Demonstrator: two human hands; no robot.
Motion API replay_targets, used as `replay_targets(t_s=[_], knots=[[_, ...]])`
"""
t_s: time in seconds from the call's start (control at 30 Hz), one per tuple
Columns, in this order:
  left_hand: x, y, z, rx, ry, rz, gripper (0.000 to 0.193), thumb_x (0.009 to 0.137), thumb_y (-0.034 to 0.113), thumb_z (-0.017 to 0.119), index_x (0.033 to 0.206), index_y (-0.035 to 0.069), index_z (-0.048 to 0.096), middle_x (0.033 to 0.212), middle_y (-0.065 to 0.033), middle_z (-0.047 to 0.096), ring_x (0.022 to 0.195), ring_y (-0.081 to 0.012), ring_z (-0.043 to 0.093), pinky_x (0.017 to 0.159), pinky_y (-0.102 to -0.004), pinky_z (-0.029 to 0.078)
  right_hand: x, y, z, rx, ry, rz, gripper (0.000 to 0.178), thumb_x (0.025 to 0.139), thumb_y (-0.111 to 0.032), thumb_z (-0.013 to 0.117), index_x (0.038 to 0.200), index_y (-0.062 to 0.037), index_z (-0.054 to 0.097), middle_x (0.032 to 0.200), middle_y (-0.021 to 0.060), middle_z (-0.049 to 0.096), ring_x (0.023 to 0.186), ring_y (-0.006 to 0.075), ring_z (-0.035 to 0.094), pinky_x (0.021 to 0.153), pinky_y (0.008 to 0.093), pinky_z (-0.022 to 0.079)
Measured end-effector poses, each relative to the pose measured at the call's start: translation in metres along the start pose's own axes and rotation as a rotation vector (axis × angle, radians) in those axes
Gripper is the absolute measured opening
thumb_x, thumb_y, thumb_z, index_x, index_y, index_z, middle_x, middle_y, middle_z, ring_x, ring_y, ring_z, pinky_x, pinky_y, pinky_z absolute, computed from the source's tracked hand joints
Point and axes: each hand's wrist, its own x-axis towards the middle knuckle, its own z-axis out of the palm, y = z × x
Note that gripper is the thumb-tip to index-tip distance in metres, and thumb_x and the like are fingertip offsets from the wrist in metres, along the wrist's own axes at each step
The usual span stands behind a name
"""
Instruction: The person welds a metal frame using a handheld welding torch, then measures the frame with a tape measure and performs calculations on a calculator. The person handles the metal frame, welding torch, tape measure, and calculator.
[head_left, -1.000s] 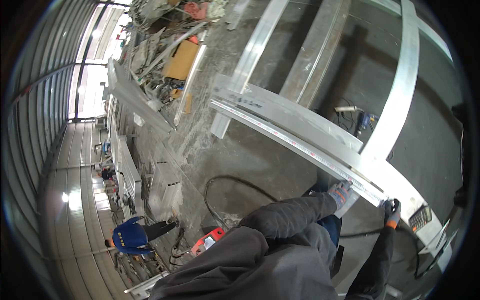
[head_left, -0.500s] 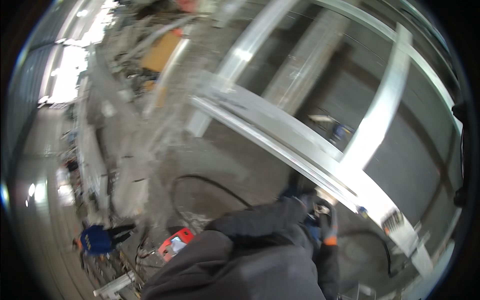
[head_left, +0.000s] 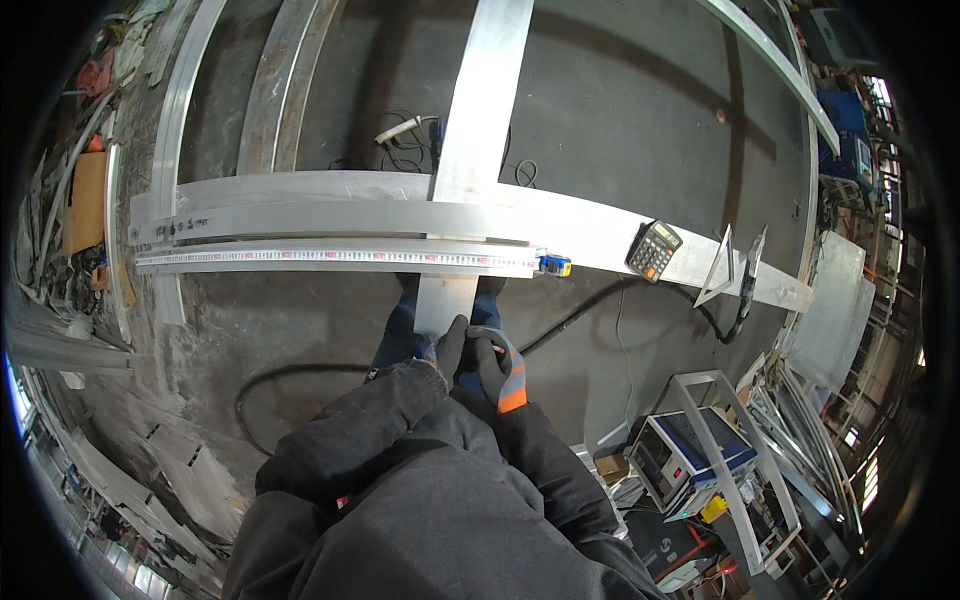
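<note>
Both hands have met at the bar's end.

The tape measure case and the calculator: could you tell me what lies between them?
Only bare metal of the long beam lies between the case and the calculator, in the head view.

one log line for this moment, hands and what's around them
left hand gloved, on near end of metal strip | right hand gloved, beside it | tape measure laid along crossbar | calculator on bar
</note>
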Motion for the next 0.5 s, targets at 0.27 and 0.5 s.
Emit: replay_targets(t_s=[0.27, 0.5], knots=[[0.037, 0.013, 0.066, 1.763, 0.333, 0.762, 0.073, 0.099, 0.01, 0.058, 0.165, 0.028, 0.033, 0.152, -0.0218, 0.051, 0.132, -0.0392, 0.057, 0.108, -0.0461, 0.049, 0.001, 0.022, -0.099, 0.064, 0.198, 0.144, 0.028, 0.112, -0.02, 0.052, 0.126, 0.0005, 0.065, 0.091, 0.0118, 0.073, 0.075, 0.0164, 0.068, 0.068, 0.03, 0.056], [0.05, 0.03, 0.119, 1.987, 0.41, 0.469, 0.088, 0.091, 0.005, 0.062, 0.167, 0.032, 0.028, 0.152, -0.022, 0.051, 0.135, -0.038, 0.055, 0.111, -0.0483, 0.046, 0.0, 0.022, -0.179, 0.078, 0.263, 0.167, 0.026, 0.112, -0.018, 0.05, 0.129, -0.0011, 0.061, 0.088, 0.0126, 0.072, 0.074, 0.0166, 0.067, 0.069, 0.0306, 0.055]])
